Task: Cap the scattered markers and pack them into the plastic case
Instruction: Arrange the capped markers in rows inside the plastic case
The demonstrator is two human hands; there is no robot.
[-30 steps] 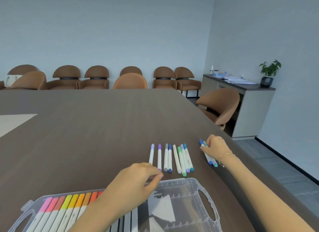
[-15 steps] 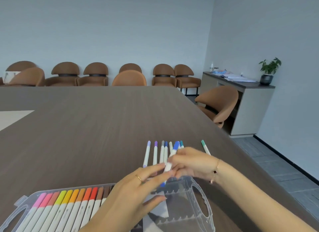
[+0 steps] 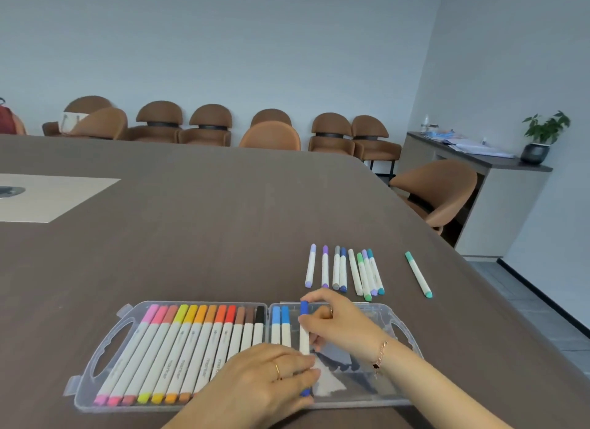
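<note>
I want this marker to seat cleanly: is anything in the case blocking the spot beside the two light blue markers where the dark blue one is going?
Nothing visible blocks it. The dark blue marker, held by both the left hand and right hand, sits over bare case floor just right of the light blue markers.

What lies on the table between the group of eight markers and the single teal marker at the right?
Nothing: the head view shows bare table between the group of eight markers and the teal marker.

Both hands reach in from the counter's near edge, left hand [image 3: 271,376] and right hand [image 3: 343,324] pinching one blue marker [image 3: 304,331] between their fingertips.
</note>
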